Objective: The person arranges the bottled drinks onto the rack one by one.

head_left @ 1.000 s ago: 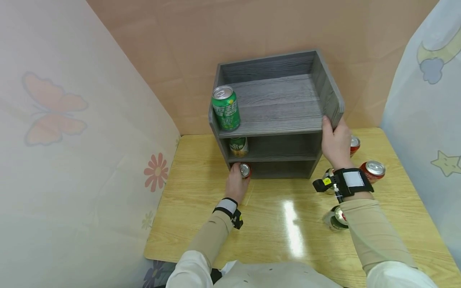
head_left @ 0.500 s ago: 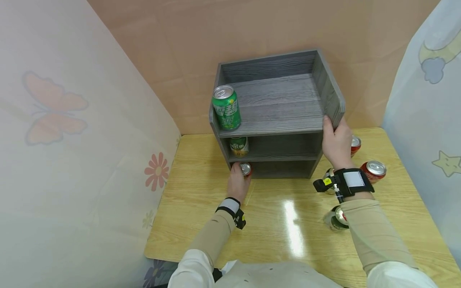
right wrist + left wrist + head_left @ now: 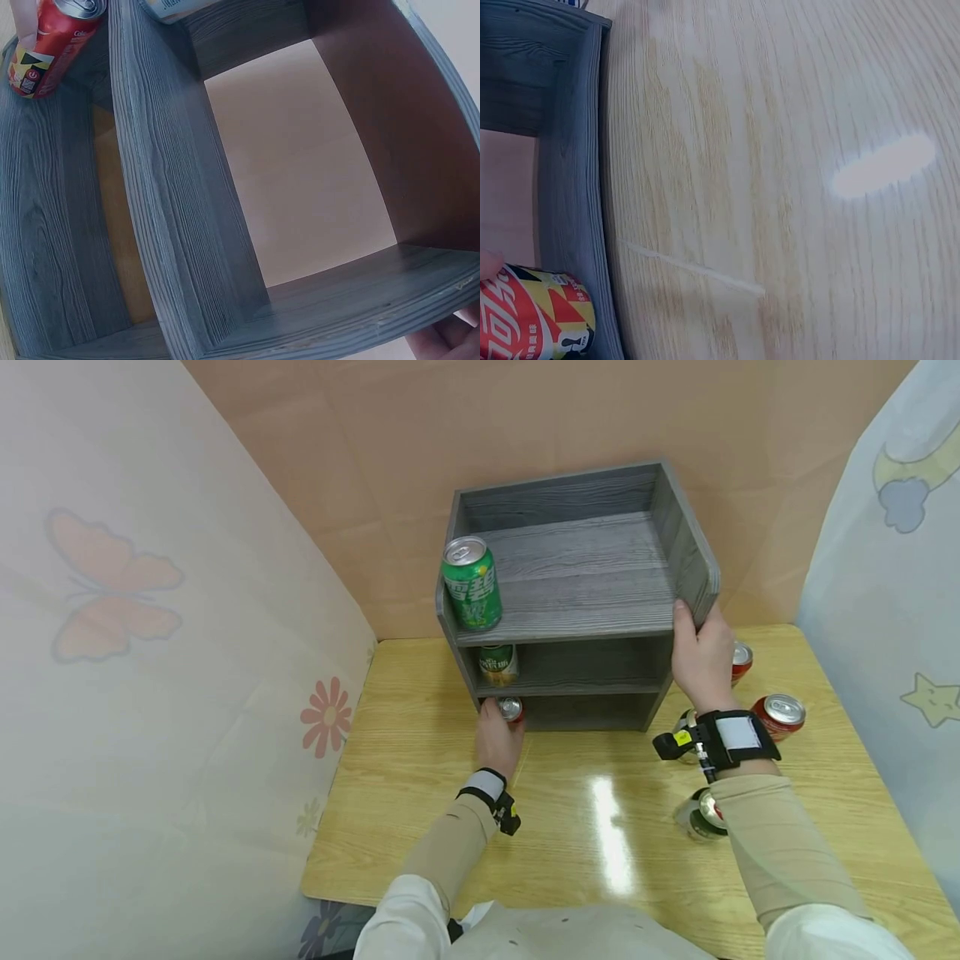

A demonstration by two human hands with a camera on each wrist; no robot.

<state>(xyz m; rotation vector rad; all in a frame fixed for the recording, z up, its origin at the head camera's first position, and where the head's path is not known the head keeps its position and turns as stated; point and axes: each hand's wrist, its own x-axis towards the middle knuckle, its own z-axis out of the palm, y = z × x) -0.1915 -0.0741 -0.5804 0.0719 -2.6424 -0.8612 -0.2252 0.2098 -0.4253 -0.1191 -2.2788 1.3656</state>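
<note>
My left hand [image 3: 498, 742] holds a red cola can [image 3: 512, 709] upright at the left end of the grey shelf's bottom compartment. In the left wrist view a fingertip [image 3: 489, 264] lies on the can's red and yellow side. The right wrist view shows the same can standing on the bottom board. My right hand [image 3: 702, 656] grips the right side panel of the wooden shelf [image 3: 577, 581], thumb on its front edge. A green soda can [image 3: 472, 585] stands on the top level at the left, and a green and gold can [image 3: 498, 665] sits on the middle level below it.
To the right of the shelf, red cans [image 3: 780, 714] stand on the wooden table [image 3: 555, 827]. A dark green and silver can [image 3: 703, 817] is partly covered by the right forearm, and another can is partly behind the right wrist strap. Wall sheets enclose the table.
The left hand and red can have shifted very slightly toward the shelf's back, and the left wrist has swung a little to the right. My right hand keeps its grip on the side panel.
</note>
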